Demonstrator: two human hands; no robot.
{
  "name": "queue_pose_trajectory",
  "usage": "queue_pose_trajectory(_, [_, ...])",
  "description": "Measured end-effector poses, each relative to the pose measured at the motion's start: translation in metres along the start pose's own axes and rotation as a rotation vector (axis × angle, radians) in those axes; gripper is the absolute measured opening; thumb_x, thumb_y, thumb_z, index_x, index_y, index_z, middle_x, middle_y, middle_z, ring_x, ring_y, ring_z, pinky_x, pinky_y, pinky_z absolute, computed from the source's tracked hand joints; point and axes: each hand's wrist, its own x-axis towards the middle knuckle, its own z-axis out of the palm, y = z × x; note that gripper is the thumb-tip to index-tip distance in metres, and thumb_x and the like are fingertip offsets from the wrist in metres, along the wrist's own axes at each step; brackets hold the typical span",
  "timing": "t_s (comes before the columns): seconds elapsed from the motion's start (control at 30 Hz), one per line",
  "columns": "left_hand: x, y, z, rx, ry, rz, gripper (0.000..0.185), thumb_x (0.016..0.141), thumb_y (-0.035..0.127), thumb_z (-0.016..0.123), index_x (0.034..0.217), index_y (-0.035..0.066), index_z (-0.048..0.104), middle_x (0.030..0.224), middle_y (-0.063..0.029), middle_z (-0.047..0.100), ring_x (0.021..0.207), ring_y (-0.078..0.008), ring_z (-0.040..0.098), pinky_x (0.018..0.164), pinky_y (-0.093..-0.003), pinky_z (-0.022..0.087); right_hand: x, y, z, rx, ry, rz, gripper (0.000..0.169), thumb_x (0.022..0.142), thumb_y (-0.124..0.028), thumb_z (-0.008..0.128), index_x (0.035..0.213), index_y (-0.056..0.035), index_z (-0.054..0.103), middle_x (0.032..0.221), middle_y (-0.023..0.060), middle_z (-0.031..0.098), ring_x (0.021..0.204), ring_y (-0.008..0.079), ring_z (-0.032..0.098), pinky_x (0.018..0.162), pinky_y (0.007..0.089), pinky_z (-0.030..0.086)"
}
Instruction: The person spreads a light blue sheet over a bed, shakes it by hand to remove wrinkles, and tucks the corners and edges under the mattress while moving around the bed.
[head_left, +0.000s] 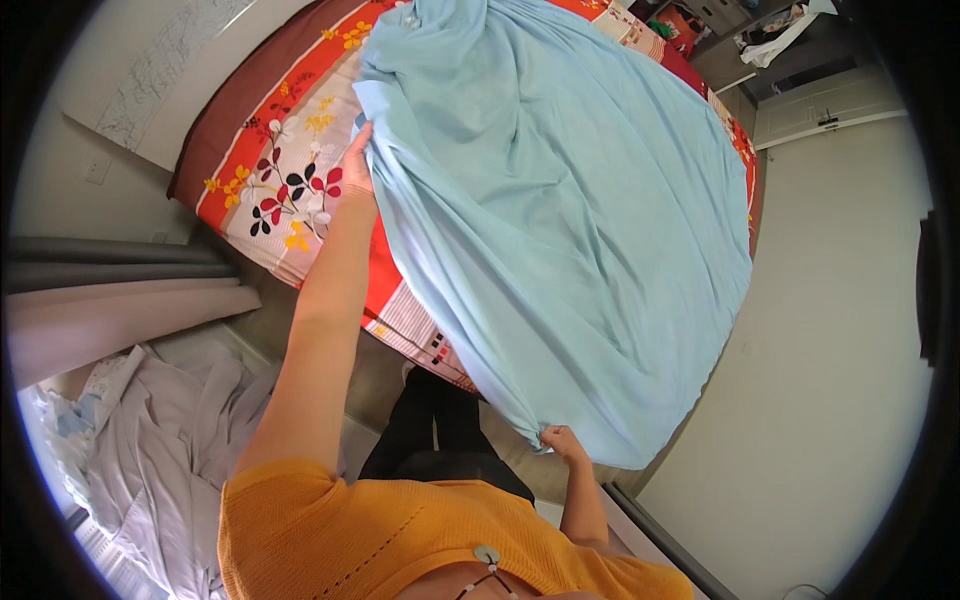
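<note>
A large light blue cloth (540, 187), like a bed sheet or cover, spreads with folds over most of the bed (289, 176), whose bedding has a red, cream and brown floral pattern. My left hand (359, 161) holds the cloth's left edge, arm stretched out; the fingers are partly hidden by the fabric. Close to my body, my right hand (562, 442) is closed in a fist on a bunched part of the near edge. Between the two hands this edge runs taut in long folds. The cloth's near right part hangs beyond the bed over the floor.
A pale headboard (142, 94) rises at the left. Below it hang grey and pinkish curtains (120, 307), with a heap of light grey fabric (176, 465) by the window. A wall (795, 300) borders the right side; a cabinet with clothes stands at the far right.
</note>
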Motion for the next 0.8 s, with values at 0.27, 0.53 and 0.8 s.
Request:
queue_pose_trajectory(0.27, [-0.003, 0.163, 0.017, 0.053, 0.095, 0.137, 0.05, 0.085, 0.04, 0.044, 0.113, -0.001, 0.049, 0.114, -0.0153, 0.053, 0.107, -0.0308, 0.047, 0.096, -0.0428, 0.032, 0.065, -0.013, 0.02, -0.456, 0.121, 0.127, 0.029, 0.061, -0.032, 0.057, 0.068, -0.0047, 0.066, 0.076, 0.0151, 0.064, 0.075, 0.027, 0.061, 0.071, 0.0353, 0.047])
queue_pose_trajectory(0.53, [-0.027, 0.33, -0.048, 0.184, 0.356, 0.441, 0.04, 0.088, 0.02, 0.044, 0.122, 0.0, 0.039, 0.119, -0.014, 0.048, 0.106, -0.0283, 0.047, 0.092, -0.0412, 0.037, 0.069, -0.06, 0.043, -0.738, 0.043, 0.609, 0.033, 0.062, -0.027, 0.063, 0.091, -0.0107, 0.065, 0.099, 0.0118, 0.061, 0.094, 0.028, 0.058, 0.076, 0.036, 0.046])
queue_pose_trajectory(0.8, [-0.012, 0.462, -0.208, 0.239, 0.396, 0.475, 0.055, 0.076, 0.002, 0.046, 0.129, 0.012, 0.033, 0.119, -0.013, 0.047, 0.107, -0.0286, 0.047, 0.091, -0.0422, 0.039, 0.208, -0.149, 0.167, -1.075, 0.18, -0.299, 0.045, 0.079, -0.028, 0.045, 0.12, -0.0081, 0.046, 0.129, 0.0151, 0.038, 0.12, 0.0298, 0.035, 0.098, 0.0382, 0.031])
